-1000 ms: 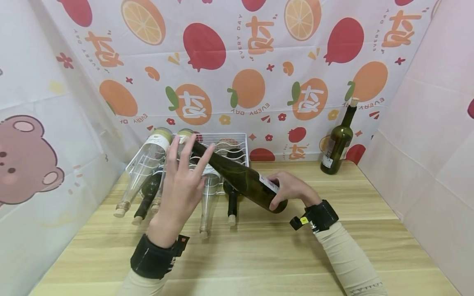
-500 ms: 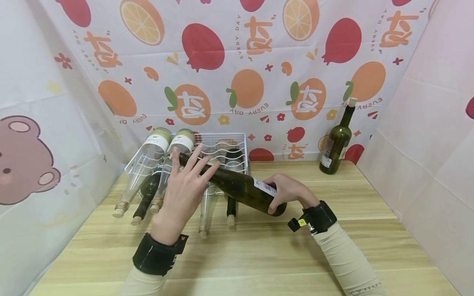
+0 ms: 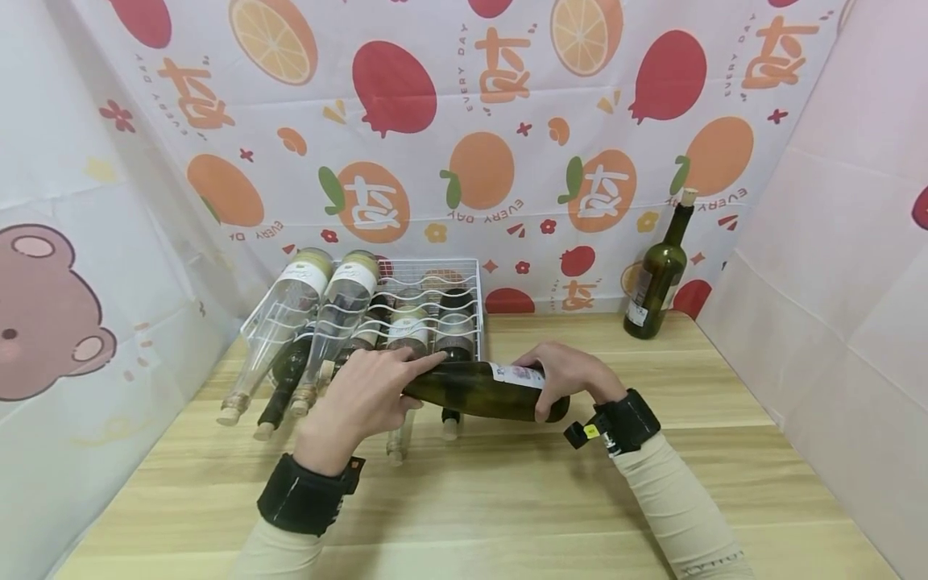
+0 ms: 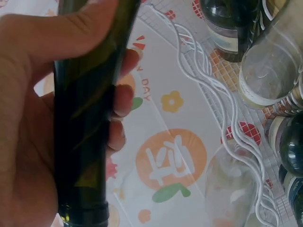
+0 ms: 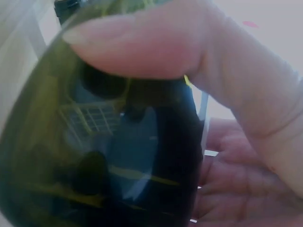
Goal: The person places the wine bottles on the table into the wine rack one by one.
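Note:
Both hands hold one dark green wine bottle [image 3: 471, 392], lying nearly level in front of the rack. My left hand [image 3: 366, 395] wraps round its neck; in the left wrist view the thumb lies across the glass and the fingertips [image 4: 124, 100] show on the far side. A cork [image 3: 327, 371] shows past the hand at the neck end. My right hand [image 3: 569, 377] grips the base end, its thumb [image 5: 132, 45] over the glass in the right wrist view. A white label with print faces up beside the right hand.
Behind the held bottle stands a white wire rack [image 3: 478, 298] with wavy bars. Clear bottles [image 3: 283, 322] and dark bottles [image 3: 286, 379] lie in it, corked necks toward me. Another corked green bottle [image 3: 656, 282] stands upright at the back right of the wooden table [image 3: 507, 499], near the printed cloth.
The bottle's neck end has come down and toward me, so the bottle lies more level. My left hand's fingers have gone from spread to curled round the neck. The right hand keeps its grip.

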Demonstrator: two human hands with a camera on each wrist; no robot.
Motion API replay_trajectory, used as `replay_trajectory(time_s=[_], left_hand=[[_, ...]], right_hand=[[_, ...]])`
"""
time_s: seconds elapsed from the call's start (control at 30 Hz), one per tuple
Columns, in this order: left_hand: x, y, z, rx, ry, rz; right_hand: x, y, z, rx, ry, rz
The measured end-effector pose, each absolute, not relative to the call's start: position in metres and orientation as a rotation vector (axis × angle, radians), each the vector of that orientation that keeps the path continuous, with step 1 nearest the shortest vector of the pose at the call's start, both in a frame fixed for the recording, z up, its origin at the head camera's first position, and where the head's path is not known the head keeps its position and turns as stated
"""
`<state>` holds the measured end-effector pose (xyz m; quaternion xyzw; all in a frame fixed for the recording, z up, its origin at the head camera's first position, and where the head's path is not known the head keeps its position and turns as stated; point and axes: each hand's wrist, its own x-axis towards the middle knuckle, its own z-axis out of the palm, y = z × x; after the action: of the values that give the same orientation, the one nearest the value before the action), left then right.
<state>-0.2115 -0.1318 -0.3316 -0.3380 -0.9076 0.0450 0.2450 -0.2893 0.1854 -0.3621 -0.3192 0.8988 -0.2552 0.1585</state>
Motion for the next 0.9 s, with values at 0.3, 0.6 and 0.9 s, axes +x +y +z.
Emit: replay_trajectory(time_s=[0.3,0.6,0.9], left_hand=[[-0.213,-0.130,-0.335,-0.951,-2.462,0.160],[-0.211,-0.129,-0.333,-0.939,-2.460,0.179],[-0.212,-0.135,-0.329,-0.901,-2.392,0.171]], right_hand=[[-0.292,0.197,-0.356,-0.923,2.479,-0.752],[-0.292,0.207,-0.350,-0.904,2.434,-0.781],[-0.292,0.220,-0.346,-0.936,2.562,-0.860]])
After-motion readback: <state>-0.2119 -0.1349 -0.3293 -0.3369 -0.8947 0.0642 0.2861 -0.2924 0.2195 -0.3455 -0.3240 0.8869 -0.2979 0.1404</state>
